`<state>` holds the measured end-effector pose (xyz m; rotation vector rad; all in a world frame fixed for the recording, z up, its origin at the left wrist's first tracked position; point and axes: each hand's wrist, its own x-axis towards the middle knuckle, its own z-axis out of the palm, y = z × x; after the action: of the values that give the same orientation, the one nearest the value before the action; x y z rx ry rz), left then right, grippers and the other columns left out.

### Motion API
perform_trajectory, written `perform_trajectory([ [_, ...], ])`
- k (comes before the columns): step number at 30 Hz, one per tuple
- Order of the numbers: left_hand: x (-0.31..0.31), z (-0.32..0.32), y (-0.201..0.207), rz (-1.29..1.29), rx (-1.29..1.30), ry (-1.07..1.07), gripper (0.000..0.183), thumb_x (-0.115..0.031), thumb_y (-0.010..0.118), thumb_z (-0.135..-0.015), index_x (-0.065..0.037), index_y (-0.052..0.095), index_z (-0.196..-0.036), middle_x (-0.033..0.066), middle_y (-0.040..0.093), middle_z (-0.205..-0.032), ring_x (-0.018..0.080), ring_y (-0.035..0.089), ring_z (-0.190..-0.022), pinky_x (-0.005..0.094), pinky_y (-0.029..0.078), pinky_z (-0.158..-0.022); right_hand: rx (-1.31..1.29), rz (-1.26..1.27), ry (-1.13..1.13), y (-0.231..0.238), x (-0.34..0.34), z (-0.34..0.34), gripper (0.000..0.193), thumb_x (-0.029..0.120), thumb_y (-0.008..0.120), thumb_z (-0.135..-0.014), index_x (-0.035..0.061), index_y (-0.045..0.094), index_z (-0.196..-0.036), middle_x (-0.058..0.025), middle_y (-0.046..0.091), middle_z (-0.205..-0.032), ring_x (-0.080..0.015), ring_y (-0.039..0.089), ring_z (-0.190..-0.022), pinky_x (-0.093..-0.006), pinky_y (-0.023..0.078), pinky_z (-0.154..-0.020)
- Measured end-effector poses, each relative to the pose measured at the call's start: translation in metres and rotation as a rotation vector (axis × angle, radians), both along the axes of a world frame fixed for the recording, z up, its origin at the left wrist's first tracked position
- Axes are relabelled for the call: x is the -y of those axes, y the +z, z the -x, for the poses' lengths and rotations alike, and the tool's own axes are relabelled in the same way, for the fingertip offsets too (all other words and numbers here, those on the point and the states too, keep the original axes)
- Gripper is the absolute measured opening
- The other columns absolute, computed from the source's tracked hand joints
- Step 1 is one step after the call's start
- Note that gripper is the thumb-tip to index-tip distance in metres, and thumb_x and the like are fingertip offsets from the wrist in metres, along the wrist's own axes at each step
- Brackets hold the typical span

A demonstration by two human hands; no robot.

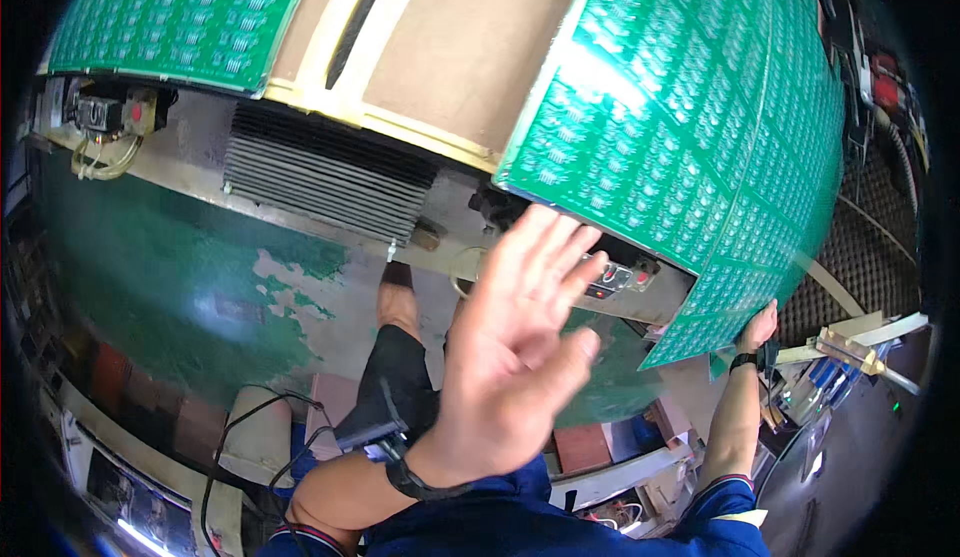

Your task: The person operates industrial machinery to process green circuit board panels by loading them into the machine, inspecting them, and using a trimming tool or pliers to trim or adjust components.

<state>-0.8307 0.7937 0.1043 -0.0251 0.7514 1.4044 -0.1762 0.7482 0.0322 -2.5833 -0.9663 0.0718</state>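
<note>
Head view: left hand (pixel 520 332) is in mid-frame, large and slightly blurred, at the near edge of the big green panel (pixel 680 127). Grip wide open, fingers out straight, thumb spread, nothing in it; fingertips overlap the panel edge in view, contact can't be told. Right hand (pixel 760 327) is at the lower right rim of the green sheeting, touching its edge; fingers partly hidden, so can't tell how far that grip closes.

Big panel covers the right part of the brown surface (pixel 465 52), rows of pale printed patterns, bright glare on its upper left part. Smaller corner section (pixel 680 329) juts out below it, toward the person. Second green panel (pixel 180 22) is at upper left, apart from the big one. Between them: bare brown surface, pale yellow strips (pixel 388 47) and a dark slot (pixel 360 22).

Under the surface edge: grey ribbed bellows (pixel 325 172), small box with red button (pixel 615 277). Dark straps on both wrists. Green floor (pixel 180 257), paint worn in patches.
</note>
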Motion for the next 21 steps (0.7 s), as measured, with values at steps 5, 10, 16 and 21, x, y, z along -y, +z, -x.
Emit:
perform_trajectory([
  [5,-0.015,0.002,-0.020,0.171,-0.150,-0.050,0.029,0.000,0.052,-0.096,0.005,0.049,-0.124,0.0226,0.061,-0.122,0.0313,0.061,-0.115,0.0423,0.049,-0.098,-0.030,0.056,0.007,0.011,0.000,0.004,0.055,0.043,0.041,-0.103,-0.0051,0.061,-0.122,-0.0181,0.067,-0.116,-0.0286,0.061,-0.099,-0.0365,0.044,-0.090],
  [10,-0.027,0.005,-0.035,0.217,-0.338,-0.119,0.016,-0.006,0.052,-0.099,0.005,0.059,-0.109,0.0204,0.068,-0.102,0.0286,0.070,-0.095,0.0389,0.057,-0.083,0.042,0.036,0.091,0.004,-0.001,0.007,0.057,0.041,0.039,-0.104,-0.0090,0.059,-0.120,-0.0200,0.066,-0.115,-0.0281,0.060,-0.099,-0.0366,0.043,-0.092],
  [16,-0.031,0.003,-0.042,0.217,-0.417,-0.098,0.011,-0.005,0.052,-0.099,0.004,0.057,-0.103,0.0198,0.069,-0.090,0.0275,0.071,-0.084,0.0394,0.058,-0.076,-0.028,0.045,0.026,0.010,0.001,0.007,0.053,0.038,0.040,-0.105,-0.0097,0.059,-0.118,-0.0123,0.066,-0.110,-0.0208,0.056,-0.095,-0.0332,0.042,-0.091],
  [21,-0.033,0.000,-0.041,0.226,-0.471,-0.099,0.010,-0.006,0.052,-0.099,0.003,0.056,-0.103,0.0197,0.069,-0.090,0.0273,0.071,-0.082,0.0399,0.058,-0.075,-0.051,-0.014,-0.006,0.006,0.001,0.005,0.051,0.038,0.042,-0.105,-0.0084,0.060,-0.118,-0.0109,0.066,-0.109,-0.0191,0.056,-0.094,-0.0320,0.043,-0.089],
])
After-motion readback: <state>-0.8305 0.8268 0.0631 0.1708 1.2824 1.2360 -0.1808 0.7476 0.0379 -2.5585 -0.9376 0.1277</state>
